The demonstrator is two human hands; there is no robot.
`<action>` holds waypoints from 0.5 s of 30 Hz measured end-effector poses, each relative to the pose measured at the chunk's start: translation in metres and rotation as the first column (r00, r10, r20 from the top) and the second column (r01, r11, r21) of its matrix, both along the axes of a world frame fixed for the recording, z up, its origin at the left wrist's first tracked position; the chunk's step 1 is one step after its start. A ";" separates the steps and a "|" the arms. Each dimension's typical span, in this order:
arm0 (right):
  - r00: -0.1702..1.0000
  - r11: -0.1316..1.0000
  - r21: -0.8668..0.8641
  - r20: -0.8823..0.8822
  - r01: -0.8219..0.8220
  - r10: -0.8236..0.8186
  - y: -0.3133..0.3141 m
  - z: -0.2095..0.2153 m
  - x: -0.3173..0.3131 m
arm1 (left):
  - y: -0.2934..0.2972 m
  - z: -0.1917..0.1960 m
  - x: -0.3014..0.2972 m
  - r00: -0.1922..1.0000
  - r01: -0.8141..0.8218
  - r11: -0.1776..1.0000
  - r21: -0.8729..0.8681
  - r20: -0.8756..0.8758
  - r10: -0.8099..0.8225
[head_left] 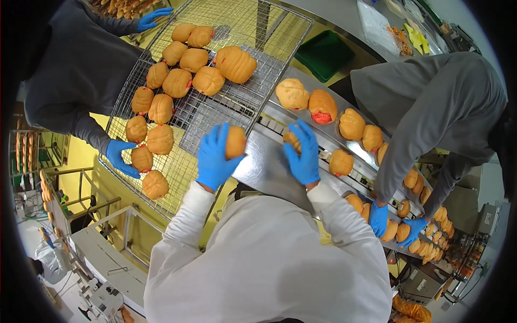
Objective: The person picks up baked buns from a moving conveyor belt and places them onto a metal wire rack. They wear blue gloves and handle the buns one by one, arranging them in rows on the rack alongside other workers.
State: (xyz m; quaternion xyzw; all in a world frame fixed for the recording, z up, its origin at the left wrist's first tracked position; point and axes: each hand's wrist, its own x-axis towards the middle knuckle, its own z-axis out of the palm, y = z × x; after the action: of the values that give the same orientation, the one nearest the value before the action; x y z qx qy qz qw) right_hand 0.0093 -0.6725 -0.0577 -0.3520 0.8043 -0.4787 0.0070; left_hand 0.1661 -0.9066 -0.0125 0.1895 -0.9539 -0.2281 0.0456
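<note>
In blue gloves, my left hand [214, 156] is closed around a round golden bun [235, 142] at the near edge of a wire rack [202, 116]. My right hand [305, 156] curls over another bun [291, 140], partly covered by its fingers, above a shiny metal surface [264, 161]. Several golden buns, some with red filling showing, lie in rows on the rack's left and middle. A large bun [236, 64] sits toward its far side. To my right, a bun with a broad red end [323, 106] lies among others along a metal conveyor.
A co-worker in grey [81, 70] stands at the left with gloved hands at the rack. Another co-worker [431, 107] leans in from the right, hands on buns along the conveyor. Beyond the rack is a dark green crate [325, 54]; a white-topped table [110, 253] stands at lower left.
</note>
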 end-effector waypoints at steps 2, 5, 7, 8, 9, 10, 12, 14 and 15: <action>0.986 0.984 0.070 -0.019 -0.164 0.165 0.002 0.021 0.031 | 0.024 0.009 0.001 0.986 0.165 0.971 0.171 -0.044 -0.160; 0.938 0.919 0.199 0.005 -0.340 0.346 0.009 0.030 0.056 | 0.016 -0.015 0.005 0.934 0.322 0.923 0.209 -0.232 -0.273; 0.937 0.891 0.301 0.031 -0.340 0.348 0.018 0.014 0.062 | -0.011 0.009 -0.023 0.942 0.264 0.945 0.190 -0.261 -0.211; 0.939 0.896 0.289 0.035 -0.338 0.343 0.020 0.010 0.061 | -0.031 0.015 -0.039 0.935 0.188 0.976 0.111 -0.325 -0.143; 0.938 0.899 0.275 0.041 -0.341 0.343 0.022 0.008 0.060 | -0.052 0.017 -0.056 0.918 0.098 0.995 0.035 -0.390 -0.077; 0.936 0.900 0.261 0.046 -0.348 0.349 0.022 0.008 0.059 | -0.071 0.018 -0.074 0.924 0.019 0.996 -0.089 -0.380 -0.052; 0.940 0.918 0.203 0.040 -0.340 0.339 0.023 0.012 0.057 | -0.106 0.012 -0.104 0.961 -0.078 0.955 -0.285 -0.276 -0.004; 0.940 0.918 0.206 0.033 -0.338 0.338 0.022 0.014 0.053 | -0.131 -0.012 -0.122 0.996 -0.081 0.905 -0.417 -0.076 0.053; 0.941 0.912 0.240 0.032 -0.334 0.336 0.025 0.016 0.052 | -0.129 -0.014 -0.125 0.994 -0.088 0.923 -0.375 -0.088 0.060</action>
State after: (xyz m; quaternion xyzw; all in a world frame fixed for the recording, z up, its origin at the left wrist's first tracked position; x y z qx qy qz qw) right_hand 0.0613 -0.6471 -0.0420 -0.4835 0.7843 -0.3671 0.1277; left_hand 0.0410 -1.0361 -0.0270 0.2044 -0.9698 -0.0448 0.1255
